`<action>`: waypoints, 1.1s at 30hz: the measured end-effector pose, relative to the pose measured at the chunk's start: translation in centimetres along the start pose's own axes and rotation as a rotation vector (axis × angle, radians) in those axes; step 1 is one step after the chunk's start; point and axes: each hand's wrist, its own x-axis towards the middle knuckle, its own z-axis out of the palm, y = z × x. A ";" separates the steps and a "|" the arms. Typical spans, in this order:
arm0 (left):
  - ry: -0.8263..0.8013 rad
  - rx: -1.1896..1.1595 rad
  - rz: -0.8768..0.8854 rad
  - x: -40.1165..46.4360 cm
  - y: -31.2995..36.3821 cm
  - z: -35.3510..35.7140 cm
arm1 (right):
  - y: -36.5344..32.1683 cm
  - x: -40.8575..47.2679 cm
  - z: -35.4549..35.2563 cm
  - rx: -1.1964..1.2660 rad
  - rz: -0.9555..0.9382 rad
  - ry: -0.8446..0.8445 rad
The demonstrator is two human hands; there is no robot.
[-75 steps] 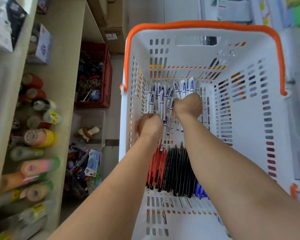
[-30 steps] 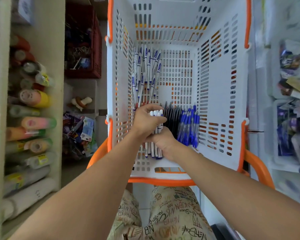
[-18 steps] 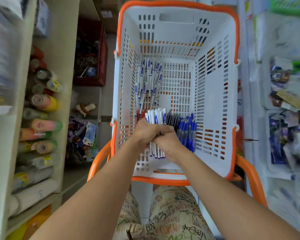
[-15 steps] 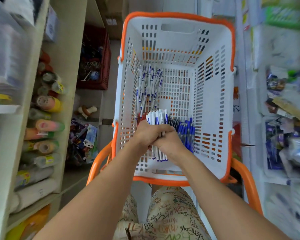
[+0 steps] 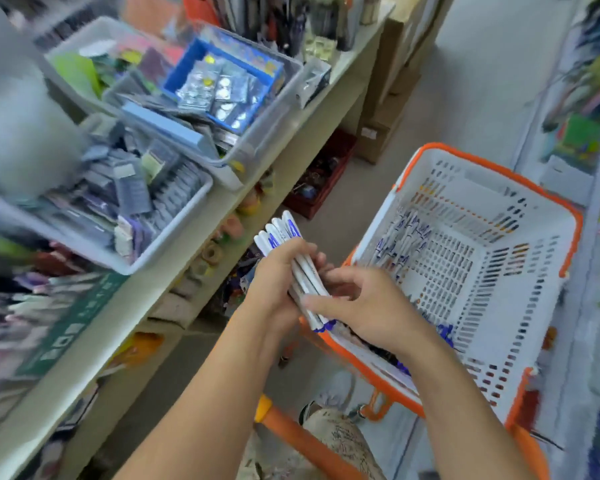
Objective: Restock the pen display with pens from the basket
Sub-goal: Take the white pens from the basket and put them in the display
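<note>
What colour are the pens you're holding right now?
White barrels with blue clips and tips, on the bundle of pens; the head view shows it.

The pens (image 5: 293, 258) you hold are white with blue caps and blue marks. Your basket (image 5: 520, 216) is white with an orange rim, and more white-and-blue pens lie inside. The shelf (image 5: 174, 271) beside you is pale beige; on it sit grey bins (image 5: 174, 233), one with a blue box (image 5: 191, 60). Your trousers (image 5: 340, 445) are cream, covered in dark scribbled lettering.
</note>
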 end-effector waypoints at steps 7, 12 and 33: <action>0.044 -0.024 0.195 -9.5 9.0 -12.9 | -11.4 2.0 14.3 0.128 -0.113 0.062; 0.082 -0.111 0.301 -16.0 13.1 -23.8 | -16.6 1.7 28.0 0.114 -0.116 -0.147; 0.190 -0.635 0.402 -19.1 21.5 -33.4 | -25.0 5.6 40.0 0.287 -0.323 -0.167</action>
